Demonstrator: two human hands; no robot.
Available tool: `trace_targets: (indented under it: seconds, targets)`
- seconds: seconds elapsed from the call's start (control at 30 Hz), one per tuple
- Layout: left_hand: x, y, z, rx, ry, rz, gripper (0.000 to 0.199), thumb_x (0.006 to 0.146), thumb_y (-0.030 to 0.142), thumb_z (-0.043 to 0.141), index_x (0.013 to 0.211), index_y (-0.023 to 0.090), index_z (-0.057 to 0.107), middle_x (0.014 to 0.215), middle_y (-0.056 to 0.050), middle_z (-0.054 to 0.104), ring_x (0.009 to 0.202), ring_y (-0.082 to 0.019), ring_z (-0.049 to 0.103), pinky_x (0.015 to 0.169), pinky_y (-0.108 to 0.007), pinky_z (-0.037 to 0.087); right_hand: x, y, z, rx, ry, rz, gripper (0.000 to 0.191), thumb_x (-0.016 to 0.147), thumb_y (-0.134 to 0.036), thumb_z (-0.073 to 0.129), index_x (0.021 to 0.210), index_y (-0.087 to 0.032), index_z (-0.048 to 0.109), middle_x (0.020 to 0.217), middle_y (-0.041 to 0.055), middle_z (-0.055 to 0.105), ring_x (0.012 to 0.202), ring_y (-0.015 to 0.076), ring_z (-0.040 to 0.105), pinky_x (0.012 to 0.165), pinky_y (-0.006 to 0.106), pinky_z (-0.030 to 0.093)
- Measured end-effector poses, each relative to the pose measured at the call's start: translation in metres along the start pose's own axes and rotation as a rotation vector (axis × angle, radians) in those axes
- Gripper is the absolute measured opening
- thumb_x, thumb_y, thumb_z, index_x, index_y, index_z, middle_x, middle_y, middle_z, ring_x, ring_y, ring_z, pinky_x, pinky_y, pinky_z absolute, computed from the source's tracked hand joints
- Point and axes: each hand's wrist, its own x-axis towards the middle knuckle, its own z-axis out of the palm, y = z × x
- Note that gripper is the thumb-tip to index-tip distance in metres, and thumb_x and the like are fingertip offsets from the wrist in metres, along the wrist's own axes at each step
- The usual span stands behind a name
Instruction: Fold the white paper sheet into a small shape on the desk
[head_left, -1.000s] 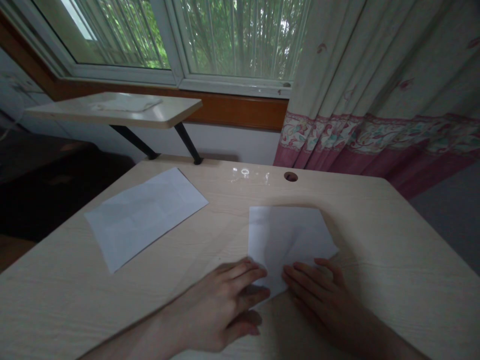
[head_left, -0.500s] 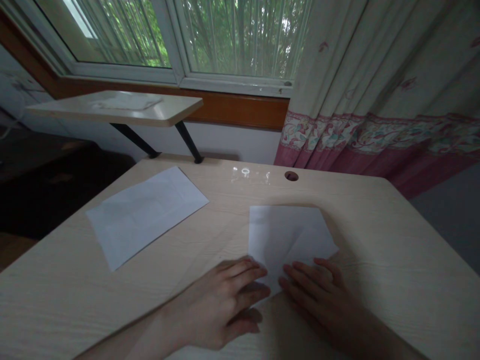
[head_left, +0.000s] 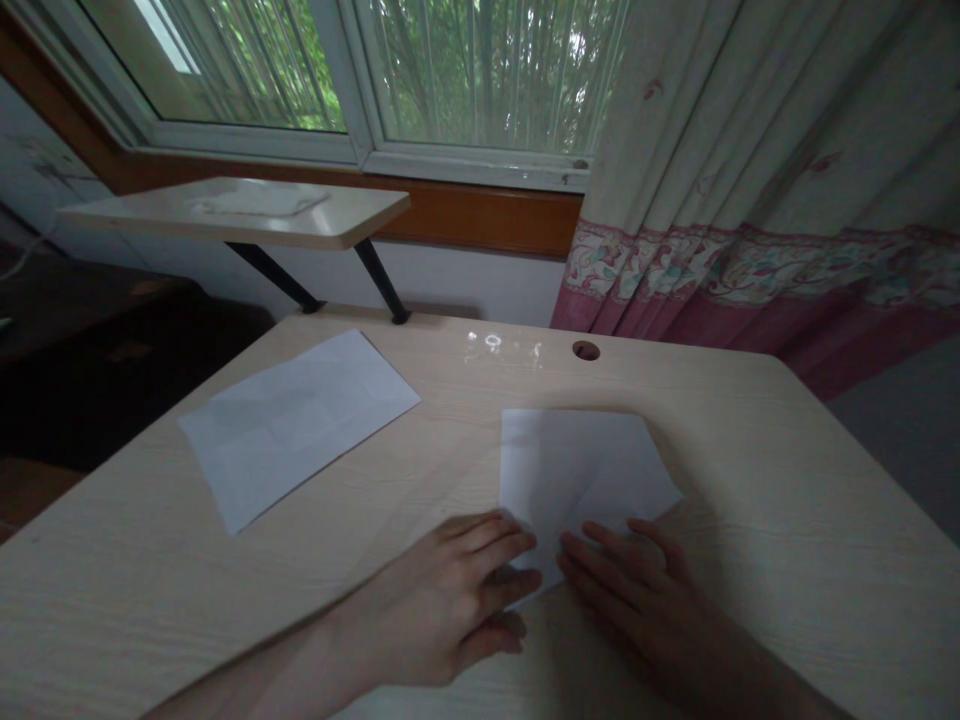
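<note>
Compared with a second ago, little change. In the right hand (head_left: pixel 637 590), a slight slide of the fingers leftward, toward the left hand (head_left: pixel 450 605). Same spot on the desk (head_left: pixel 750 450) for the folded white paper (head_left: pixel 574 460); likewise for the white sheet (head_left: pixel 300 425) off to the left. Whole view swung by a hair.

Position of folded white paper: flat on the desk, right of centre, partly under both sets of fingers, nearer than the round hole (head_left: pixel 586 351). Pointing: one corner aimed right; far edge running left to right, roughly along the desk's back edge; left edge running away from the wearer. Narrowing toward the near end, between the hands. Faint slanting line across the face. Long axis hard to judge, with the near part half covered.

Left hand: palm down, half spread, fingers loosely bent, tips on the near left edge. Right hand: fingers outstretched, tips on the near right edge. Paper touched from above by both, grasped by neither.
</note>
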Motion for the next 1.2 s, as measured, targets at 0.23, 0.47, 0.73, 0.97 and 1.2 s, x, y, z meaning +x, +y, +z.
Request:
trace_targets:
  seconds: [0.23, 0.47, 0.73, 0.97, 1.2]
  targets:
    - [0.001, -0.005, -0.001, -0.126, 0.042, 0.003, 0.035, 0.093, 0.039, 0.058, 0.123, 0.021, 0.062, 0.128, -0.009, 0.058, 0.120, -0.026, 0.051, 0.104, -0.040, 0.043, 0.004, -0.002, 0.000, 0.033, 0.067, 0.027, 0.044, 0.093, -0.007, 0.038, 0.133, -0.020, 0.052, 0.135, 0.0044, 0.058, 0.126, 0.0177, 0.049, 0.110, 0.040, 0.025]
    - [0.008, -0.020, 0.006, -0.279, 0.123, -0.031, 0.018, 0.096, 0.023, 0.053, 0.106, 0.020, 0.068, 0.127, -0.008, 0.057, 0.124, -0.021, 0.049, 0.107, -0.037, 0.041, 0.001, 0.000, 0.001, 0.059, -0.020, -0.009, 0.049, 0.092, -0.005, 0.035, 0.139, -0.018, 0.045, 0.141, 0.0057, 0.052, 0.127, 0.0164, 0.048, 0.107, 0.040, 0.030]
    - [0.009, -0.012, 0.002, -0.089, 0.073, -0.021, 0.018, 0.095, 0.022, 0.051, 0.110, 0.019, 0.062, 0.126, -0.006, 0.059, 0.119, -0.022, 0.053, 0.113, -0.042, 0.032, 0.003, 0.012, 0.002, 0.073, 0.009, -0.054, 0.049, 0.091, -0.001, 0.035, 0.135, -0.018, 0.049, 0.138, 0.0030, 0.056, 0.127, 0.0148, 0.046, 0.110, 0.041, 0.023]
    - [0.011, -0.010, 0.013, -0.027, 0.122, 0.031, 0.021, 0.094, 0.018, 0.045, 0.107, 0.016, 0.062, 0.099, -0.007, 0.068, 0.091, -0.020, 0.062, 0.086, -0.035, 0.048, 0.000, 0.020, 0.009, 0.074, 0.039, 0.054, 0.051, 0.089, -0.004, 0.039, 0.133, -0.026, 0.051, 0.132, 0.0017, 0.060, 0.114, 0.0218, 0.054, 0.098, 0.043, 0.031]
    - [0.027, -0.031, 0.017, 0.010, 0.220, 0.032, 0.023, 0.099, 0.021, 0.046, 0.116, 0.016, 0.060, 0.108, -0.008, 0.062, 0.100, -0.020, 0.057, 0.089, -0.032, 0.048, 0.001, 0.016, 0.006, 0.200, -0.041, 0.062, 0.051, 0.088, -0.009, 0.042, 0.137, -0.024, 0.048, 0.132, 0.0049, 0.059, 0.114, 0.0215, 0.054, 0.096, 0.041, 0.035]
